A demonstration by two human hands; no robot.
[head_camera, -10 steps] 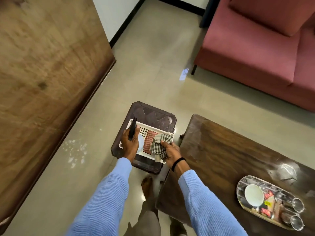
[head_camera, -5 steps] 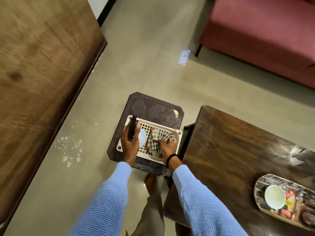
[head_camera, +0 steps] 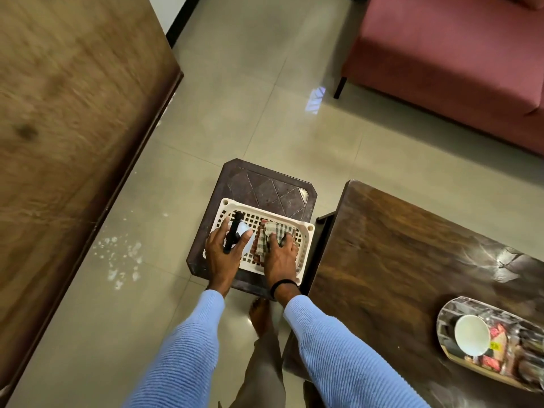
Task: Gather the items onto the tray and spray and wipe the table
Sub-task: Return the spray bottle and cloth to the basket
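Note:
On a dark stool (head_camera: pixel 265 187) stands a cream plastic basket (head_camera: pixel 306 245). My left hand (head_camera: pixel 222 254) is down in its left half and holds the spray bottle (head_camera: pixel 234 231), whose black trigger head lies between my thumb and fingers. In the basket's right half my right hand (head_camera: pixel 279 257) grips a checked cloth (head_camera: pixel 275 231) bunched under its fingers. The dark wooden table (head_camera: pixel 397 254) is to the right with shiny streaks on it. A steel tray (head_camera: pixel 444 313) at its right edge carries a white bowl (head_camera: pixel 471 334) and snack packets.
A large wooden panel (head_camera: pixel 73 128) fills the left side. A red sofa (head_camera: pixel 456 54) stands at the top right across the tiled floor. White specks mark the floor (head_camera: pixel 120 257) left of the stool. My bare foot (head_camera: pixel 260 316) stands between stool and table.
Both hands have sunk lower into the basket with the bottle and the cloth. The view has tilted down and left, so the tray sits nearer the right edge.

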